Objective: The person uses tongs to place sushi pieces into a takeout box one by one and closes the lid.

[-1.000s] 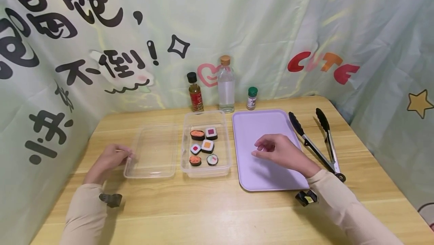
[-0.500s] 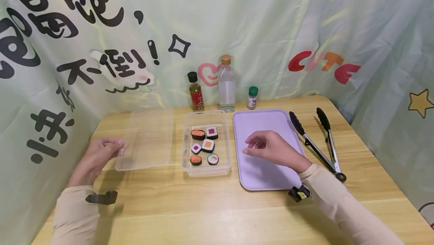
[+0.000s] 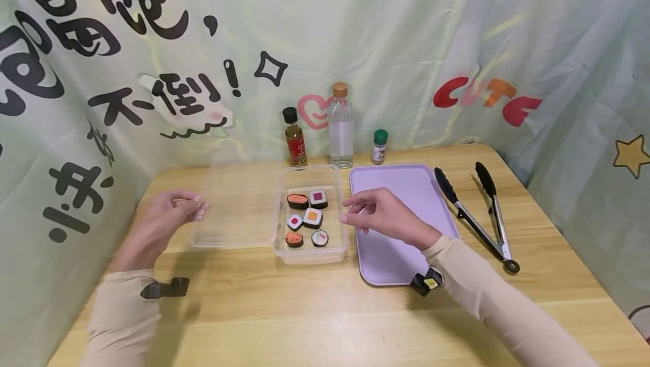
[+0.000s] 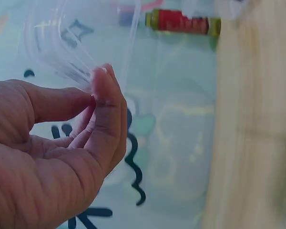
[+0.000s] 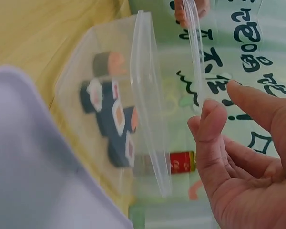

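My left hand (image 3: 165, 220) pinches the left edge of a clear plastic lid (image 3: 233, 206), held up over the table left of the food box. In the left wrist view, thumb and fingers meet at the lid's corner (image 4: 81, 52). A clear plastic box (image 3: 315, 258) holds several sushi pieces (image 3: 312, 218), some topped orange, others white with dark wrapping. Close to the box's right rim, my right hand (image 3: 388, 217) hovers over the edge of a lilac tray (image 3: 396, 265). Its thumb and fingers are apart with nothing between them, as the right wrist view shows.
Black-tipped tongs (image 3: 500, 231) lie spread to the right of the tray. Along the back stand a red-labelled bottle (image 3: 296, 144), a tall clear bottle (image 3: 341, 135) and a green-capped shaker (image 3: 379, 149). A printed curtain (image 3: 396, 45) hangs behind.
The left hand has raised the lid off the table, then brought it rightward toward the box. The right hand has moved left from over the tray to beside the box.
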A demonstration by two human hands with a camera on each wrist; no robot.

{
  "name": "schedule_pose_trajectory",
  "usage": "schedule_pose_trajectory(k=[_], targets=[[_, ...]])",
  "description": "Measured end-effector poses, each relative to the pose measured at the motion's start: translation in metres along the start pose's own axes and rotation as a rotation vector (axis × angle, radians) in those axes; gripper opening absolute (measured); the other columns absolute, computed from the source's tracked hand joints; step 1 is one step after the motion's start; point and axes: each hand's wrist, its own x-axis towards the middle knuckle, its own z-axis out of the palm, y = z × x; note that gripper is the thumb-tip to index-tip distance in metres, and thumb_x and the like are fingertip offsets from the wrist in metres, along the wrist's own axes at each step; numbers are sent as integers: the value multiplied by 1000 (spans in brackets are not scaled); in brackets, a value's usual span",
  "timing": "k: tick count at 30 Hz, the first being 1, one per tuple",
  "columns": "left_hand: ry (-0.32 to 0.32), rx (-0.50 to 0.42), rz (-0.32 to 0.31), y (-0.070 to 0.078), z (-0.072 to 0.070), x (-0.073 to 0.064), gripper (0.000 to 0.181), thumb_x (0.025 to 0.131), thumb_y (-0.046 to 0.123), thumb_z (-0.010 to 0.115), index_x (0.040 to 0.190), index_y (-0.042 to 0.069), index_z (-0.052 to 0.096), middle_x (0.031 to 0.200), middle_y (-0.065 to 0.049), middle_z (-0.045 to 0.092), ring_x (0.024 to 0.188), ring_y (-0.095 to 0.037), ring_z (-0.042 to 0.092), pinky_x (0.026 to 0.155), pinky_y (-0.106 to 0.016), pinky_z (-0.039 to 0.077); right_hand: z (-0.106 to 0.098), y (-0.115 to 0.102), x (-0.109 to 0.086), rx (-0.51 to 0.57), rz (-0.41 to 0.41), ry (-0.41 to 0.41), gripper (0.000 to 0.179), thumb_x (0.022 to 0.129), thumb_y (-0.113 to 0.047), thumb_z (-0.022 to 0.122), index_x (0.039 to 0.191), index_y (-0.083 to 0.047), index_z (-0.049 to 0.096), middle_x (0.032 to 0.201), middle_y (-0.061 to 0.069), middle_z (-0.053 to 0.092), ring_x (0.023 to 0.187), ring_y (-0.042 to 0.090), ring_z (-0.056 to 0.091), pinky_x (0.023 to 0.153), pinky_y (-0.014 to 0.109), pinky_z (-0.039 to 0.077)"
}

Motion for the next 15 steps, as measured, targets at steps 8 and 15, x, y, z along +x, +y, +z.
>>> schedule_pose_trajectory(k=[8, 15], targets=[[-41, 22, 31, 17, 31, 8, 27, 103, 4, 54, 119, -16, 49, 92, -2, 72, 81, -5, 67, 78, -22, 56, 13, -6, 23, 190, 89, -64, 48, 91, -26, 76, 128, 3, 66, 91, 10, 74, 73, 26, 68, 73, 37, 58], [-57, 29, 81, 28, 58, 15, 22, 102, 1, 54, 115, -17, 52, 95, -13, 72, 80, -9, 68, 78, -24, 57, 17, -6, 41, 467, 145, -65, 46, 98, -18, 67, 132, 12, 59, 111, 24, 71, 72, 13, 64, 69, 25, 56]])
